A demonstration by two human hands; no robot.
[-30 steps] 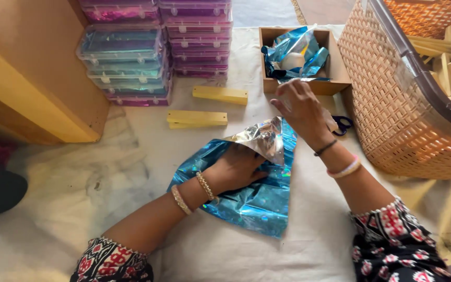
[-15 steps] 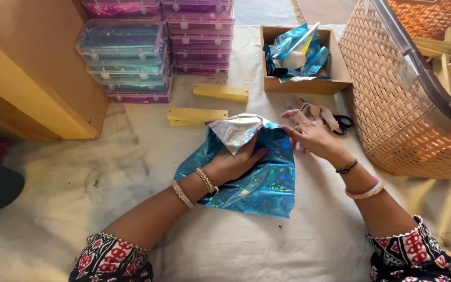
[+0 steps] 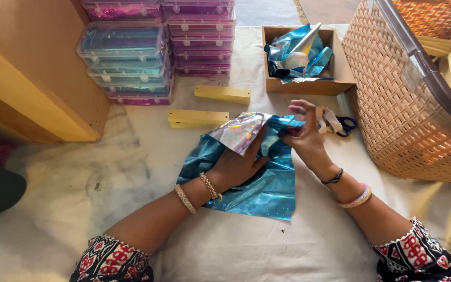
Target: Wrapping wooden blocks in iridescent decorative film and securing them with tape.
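A shiny blue foil sheet (image 3: 257, 190) lies on the white cloth before me, its far part folded up so the silver underside (image 3: 238, 130) shows. My left hand (image 3: 236, 167) presses down on the sheet and holds the folded silver flap. My right hand (image 3: 304, 138) pinches a bunched blue edge of the same foil (image 3: 285, 122) at the fold's right end. Both wrists wear bangles.
Two yellow wooden blocks (image 3: 199, 118) (image 3: 222, 94) lie beyond the foil. A small cardboard box (image 3: 340, 70) holds blue foil scraps. Scissors (image 3: 345, 125) lie beside my right hand. A woven plastic basket (image 3: 398, 99) stands at right, stacked clear plastic cases (image 3: 126, 57) at back left.
My right hand came down from near the cardboard box to the foil and now pinches its folded edge. The foil's far part has been folded over, silver side up.
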